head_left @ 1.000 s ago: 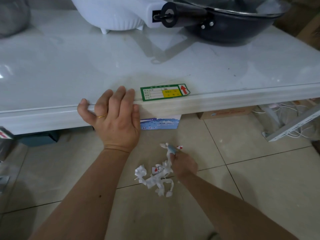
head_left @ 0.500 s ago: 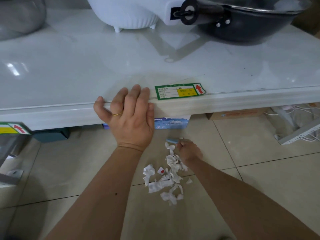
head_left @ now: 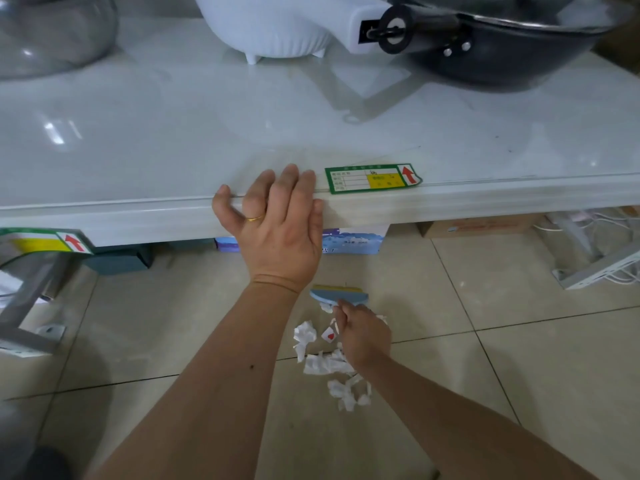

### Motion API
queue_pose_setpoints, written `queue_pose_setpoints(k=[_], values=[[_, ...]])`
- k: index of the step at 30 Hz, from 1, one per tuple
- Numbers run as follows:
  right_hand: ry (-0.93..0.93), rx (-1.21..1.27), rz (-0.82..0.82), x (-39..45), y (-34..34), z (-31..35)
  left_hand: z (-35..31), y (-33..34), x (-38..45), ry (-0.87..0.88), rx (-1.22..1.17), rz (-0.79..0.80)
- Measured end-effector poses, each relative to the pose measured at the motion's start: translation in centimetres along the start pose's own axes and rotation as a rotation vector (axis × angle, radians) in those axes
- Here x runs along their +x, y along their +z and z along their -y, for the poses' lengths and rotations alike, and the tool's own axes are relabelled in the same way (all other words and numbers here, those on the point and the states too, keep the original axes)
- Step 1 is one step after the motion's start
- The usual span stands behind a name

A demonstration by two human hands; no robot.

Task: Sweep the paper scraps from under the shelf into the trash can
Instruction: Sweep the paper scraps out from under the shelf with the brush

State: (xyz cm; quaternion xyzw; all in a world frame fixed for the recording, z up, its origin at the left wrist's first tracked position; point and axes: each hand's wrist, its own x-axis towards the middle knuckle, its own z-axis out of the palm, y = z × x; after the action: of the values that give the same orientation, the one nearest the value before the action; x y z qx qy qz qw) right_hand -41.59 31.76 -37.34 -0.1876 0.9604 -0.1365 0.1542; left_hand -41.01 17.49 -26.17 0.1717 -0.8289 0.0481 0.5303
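Observation:
White paper scraps (head_left: pixel 327 365) lie in a loose heap on the beige floor tiles just in front of the white shelf (head_left: pixel 485 199). My right hand (head_left: pixel 363 336) reaches down over the heap and is closed on a small blue brush (head_left: pixel 339 295), whose head lies flat on the floor at the far side of the scraps. My left hand (head_left: pixel 277 230) rests on the shelf's front edge, fingers on top and thumb hooked at the lip. No trash can is in view.
On the shelf stand a white appliance (head_left: pixel 277 26) and a dark wok (head_left: pixel 502 43); a green price label (head_left: pixel 372 178) sticks to the edge. Under the shelf sit a blue-white box (head_left: pixel 349 240), a cardboard box (head_left: pixel 478 226) and white cables (head_left: pixel 595 244). A metal stand (head_left: pixel 27 306) is at left.
My right hand has pushed the brush farther from me, toward the shelf, past the far side of the scraps. The view shifted, and my left hand stays on the shelf edge.

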Motion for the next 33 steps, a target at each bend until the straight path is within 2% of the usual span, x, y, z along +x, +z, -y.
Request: queue_pose_setpoints(k=[3, 9, 12, 17, 19, 22, 26, 28, 30, 33], values=[[-0.088, 0.013, 0.037, 1.1, 0.1, 0.8, 0.0, 0.0, 0.0, 0.0, 0.009, -0.001], [-0.28, -0.03, 0.284, 0.9, 1.3, 1.3, 0.0, 0.1, -0.1, 0.004, 0.011, 0.001], [-0.302, -0.071, 0.21, 0.5, 0.3, 0.5, 0.0, 0.0, 0.0, 0.0, 0.009, 0.0], [-0.404, -0.037, -0.043, -1.5, -2.5, 0.0, -0.2, -0.2, 0.0, -0.008, 0.013, 0.022], [-0.395, -0.037, -0.042, -2.1, -3.3, 0.2, -0.1, -0.3, 0.1, -0.01, 0.011, 0.033], [-0.276, -0.025, 0.043, -2.3, -3.6, 0.7, -0.1, -0.4, 0.1, -0.015, 0.008, 0.046], [-0.176, -0.033, 0.342, -2.5, -2.4, 0.2, -0.1, -0.3, 0.1, -0.016, -0.001, 0.049], [-0.147, -0.058, 0.421, -2.6, -1.5, -0.6, 0.0, -0.2, 0.0, -0.013, -0.002, 0.039], [-0.136, -0.081, 0.415, -2.6, -1.0, -1.2, 0.0, -0.1, 0.0, -0.01, -0.001, 0.028], [-0.103, -0.101, 0.303, -1.7, -0.6, -1.3, 0.0, 0.0, -0.1, -0.006, -0.002, 0.016]])
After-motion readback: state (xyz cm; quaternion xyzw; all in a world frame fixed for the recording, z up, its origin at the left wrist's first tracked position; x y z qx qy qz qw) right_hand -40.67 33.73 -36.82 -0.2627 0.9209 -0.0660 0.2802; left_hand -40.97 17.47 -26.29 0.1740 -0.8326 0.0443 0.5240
